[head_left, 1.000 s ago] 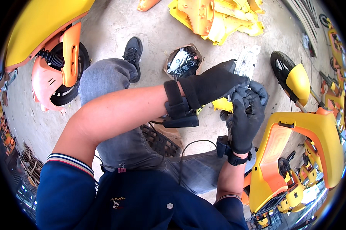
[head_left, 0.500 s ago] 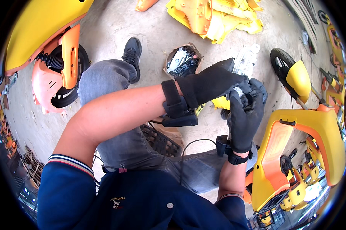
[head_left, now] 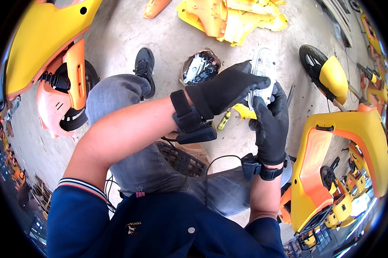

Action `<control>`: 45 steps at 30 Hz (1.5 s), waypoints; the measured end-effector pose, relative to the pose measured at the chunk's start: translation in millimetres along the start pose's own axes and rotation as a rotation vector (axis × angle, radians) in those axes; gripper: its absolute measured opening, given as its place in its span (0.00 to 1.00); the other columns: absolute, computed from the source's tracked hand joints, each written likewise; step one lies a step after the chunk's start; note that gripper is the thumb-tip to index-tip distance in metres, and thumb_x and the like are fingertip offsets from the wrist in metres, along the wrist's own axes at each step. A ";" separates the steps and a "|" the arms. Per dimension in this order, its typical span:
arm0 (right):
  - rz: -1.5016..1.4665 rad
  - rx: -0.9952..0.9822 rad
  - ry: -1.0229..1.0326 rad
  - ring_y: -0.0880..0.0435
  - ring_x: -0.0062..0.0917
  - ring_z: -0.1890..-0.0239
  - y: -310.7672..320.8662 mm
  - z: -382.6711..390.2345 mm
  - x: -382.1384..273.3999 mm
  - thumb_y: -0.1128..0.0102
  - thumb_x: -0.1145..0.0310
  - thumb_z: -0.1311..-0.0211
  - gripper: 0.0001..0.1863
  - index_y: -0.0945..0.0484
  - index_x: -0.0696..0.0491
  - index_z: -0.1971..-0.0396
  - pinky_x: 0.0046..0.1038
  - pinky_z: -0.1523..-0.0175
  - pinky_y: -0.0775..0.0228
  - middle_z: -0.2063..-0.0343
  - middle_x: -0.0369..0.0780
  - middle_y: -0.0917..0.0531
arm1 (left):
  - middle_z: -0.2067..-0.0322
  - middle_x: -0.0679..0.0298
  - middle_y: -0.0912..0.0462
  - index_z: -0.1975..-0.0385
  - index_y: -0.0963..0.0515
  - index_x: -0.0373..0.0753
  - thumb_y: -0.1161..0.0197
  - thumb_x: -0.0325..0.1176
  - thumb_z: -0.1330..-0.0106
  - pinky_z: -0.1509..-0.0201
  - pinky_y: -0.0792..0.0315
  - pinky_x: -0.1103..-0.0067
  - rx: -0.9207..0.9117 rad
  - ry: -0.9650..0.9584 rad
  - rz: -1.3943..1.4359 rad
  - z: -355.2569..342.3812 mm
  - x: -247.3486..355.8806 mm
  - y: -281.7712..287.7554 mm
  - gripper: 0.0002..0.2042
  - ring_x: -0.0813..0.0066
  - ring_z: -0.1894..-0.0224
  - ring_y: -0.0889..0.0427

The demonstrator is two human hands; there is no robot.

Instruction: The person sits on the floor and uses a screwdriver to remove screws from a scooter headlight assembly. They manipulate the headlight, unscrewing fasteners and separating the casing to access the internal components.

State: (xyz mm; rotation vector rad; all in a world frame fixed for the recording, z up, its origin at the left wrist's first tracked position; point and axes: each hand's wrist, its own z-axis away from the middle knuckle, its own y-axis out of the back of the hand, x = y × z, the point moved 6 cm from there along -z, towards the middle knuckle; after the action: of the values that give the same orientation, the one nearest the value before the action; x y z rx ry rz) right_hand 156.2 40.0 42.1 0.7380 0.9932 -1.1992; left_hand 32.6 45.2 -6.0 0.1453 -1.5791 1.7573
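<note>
Gloved hands: two, left (head_left: 228, 92) and right (head_left: 269, 124). Clear light lens (head_left: 262, 64): one, held in both. Yellow-handled screwdriver (head_left: 224, 121): one. Wrist straps with black units: two (head_left: 192, 122) (head_left: 256, 167). Black shoe (head_left: 143, 64): one. Round dark instrument housing (head_left: 200, 67): one. Heap of yellow body panels (head_left: 232, 17): one. Wheel with yellow mudguard (head_left: 325, 71): one.

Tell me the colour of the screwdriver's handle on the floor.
Yellow: the screwdriver shows below the left hand, in the head view.
</note>
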 end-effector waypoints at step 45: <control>1.189 -0.106 -0.456 0.18 0.43 0.49 114.5 -31.4 404.9 0.37 0.60 0.44 0.22 0.20 0.43 0.47 0.40 0.43 0.27 0.54 0.49 0.16 | 0.47 0.47 0.20 0.41 0.32 0.28 0.45 0.31 0.27 0.39 0.25 0.73 -0.008 -0.146 -0.084 -8.5 25.5 19.7 0.19 0.61 0.46 0.18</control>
State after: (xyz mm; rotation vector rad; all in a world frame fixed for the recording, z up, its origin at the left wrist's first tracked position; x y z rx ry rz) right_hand 284.4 -69.2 -344.8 0.7367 0.1198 -0.2262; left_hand 6.3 65.2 -10.0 0.3383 -1.6587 1.7081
